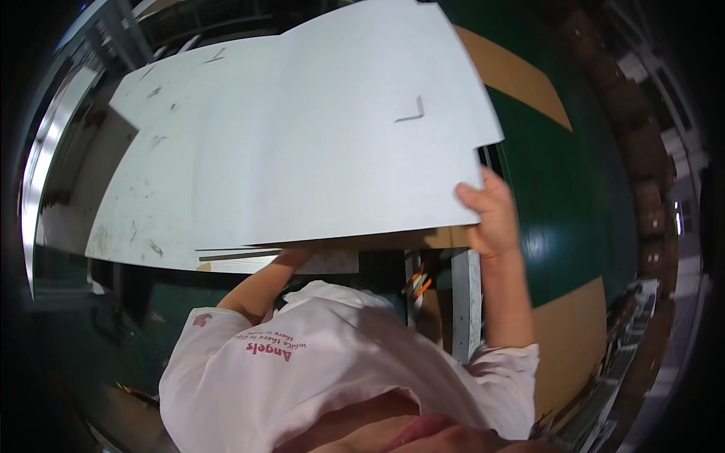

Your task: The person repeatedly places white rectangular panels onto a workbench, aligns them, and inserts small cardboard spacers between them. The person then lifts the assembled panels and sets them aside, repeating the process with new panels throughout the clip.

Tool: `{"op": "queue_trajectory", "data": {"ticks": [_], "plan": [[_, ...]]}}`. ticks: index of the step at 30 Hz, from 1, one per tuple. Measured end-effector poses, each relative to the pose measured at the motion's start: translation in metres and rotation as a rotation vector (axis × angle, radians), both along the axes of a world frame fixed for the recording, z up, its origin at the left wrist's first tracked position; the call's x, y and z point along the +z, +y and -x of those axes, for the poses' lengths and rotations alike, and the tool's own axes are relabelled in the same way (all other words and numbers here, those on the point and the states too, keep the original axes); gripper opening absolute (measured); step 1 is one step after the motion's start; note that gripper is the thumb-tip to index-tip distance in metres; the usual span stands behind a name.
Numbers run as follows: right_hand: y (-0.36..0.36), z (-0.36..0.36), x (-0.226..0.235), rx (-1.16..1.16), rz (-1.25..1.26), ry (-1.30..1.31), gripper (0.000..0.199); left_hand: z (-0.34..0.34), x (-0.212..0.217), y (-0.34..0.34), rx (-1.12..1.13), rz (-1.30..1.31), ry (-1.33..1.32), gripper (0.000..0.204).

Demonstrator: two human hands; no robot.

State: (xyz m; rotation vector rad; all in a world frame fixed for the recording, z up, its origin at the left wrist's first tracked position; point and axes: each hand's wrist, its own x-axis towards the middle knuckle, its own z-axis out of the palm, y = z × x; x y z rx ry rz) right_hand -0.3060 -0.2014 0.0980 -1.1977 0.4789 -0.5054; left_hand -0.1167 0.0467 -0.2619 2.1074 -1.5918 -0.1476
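A large white cardboard sheet (347, 151) fills the middle, brown on its underside, with a dark L-shaped mark toward its right. Its right part bows upward, and a notch is cut into the right edge. My right hand (495, 215) grips that edge just below the notch, thumb on top and fingers beneath. At the near edge, my left hand (295, 257) reaches under the sheet; its fingers are hidden. Below the sheet, to the left, lies a white surface (143, 181) with dark scuffs and smudges.
Brown cardboard pieces (521, 75) lie on the green floor (555, 204) at the right, another brown sheet (574, 340) nearer me. A grey metal post (466, 302) stands beside my right forearm. Metal framework (113, 38) rises at the far left. Stacked brown boxes (649, 204) line the right side.
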Motion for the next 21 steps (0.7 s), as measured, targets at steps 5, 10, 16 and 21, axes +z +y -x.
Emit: {"op": "queue_trajectory", "data": {"ticks": [5, 10, 16, 21], "plan": [[0.075, -0.074, -0.125, 0.153, -0.170, 0.038, 0.039, 0.012, -0.007, -0.003, -0.049, -0.075, 0.131, 0.062], [0.119, -0.125, -0.245, 0.252, 0.019, 0.253, 0.048, 0.008, 0.003, 0.029, -0.011, -0.290, 0.219, 0.066], [0.129, -0.126, -0.308, 0.217, 0.010, 0.313, 0.043, 0.021, 0.015, 0.062, -0.218, -0.177, 0.363, 0.043], [0.119, -0.132, -0.351, 0.277, 0.212, 0.503, 0.029, -0.005, 0.087, 0.047, 0.115, -0.166, 0.366, 0.038]]}}
